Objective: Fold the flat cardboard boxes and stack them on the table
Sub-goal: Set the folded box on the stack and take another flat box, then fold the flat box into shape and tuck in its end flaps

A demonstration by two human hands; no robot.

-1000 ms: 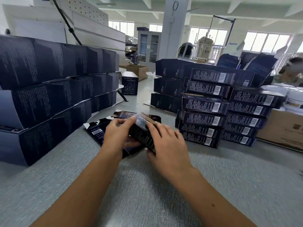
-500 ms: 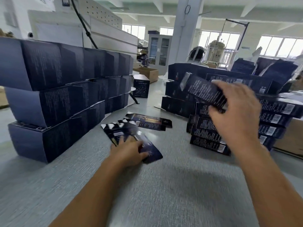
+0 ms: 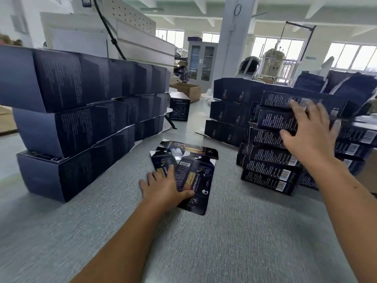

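Two bare hands are over the grey tabletop (image 3: 234, 231). The left hand (image 3: 163, 187) lies open, its straight fingers and thumb pressing on the flat boxes (image 3: 195, 172), which are spread in a loose pile on the tabletop between two stacks. The right hand (image 3: 310, 131) is open too, fingers spread, touching a folded box (image 3: 273, 119) that lies near the top of the right stack (image 3: 269, 158). Larger dark boxes (image 3: 81, 119) stand piled at the left.
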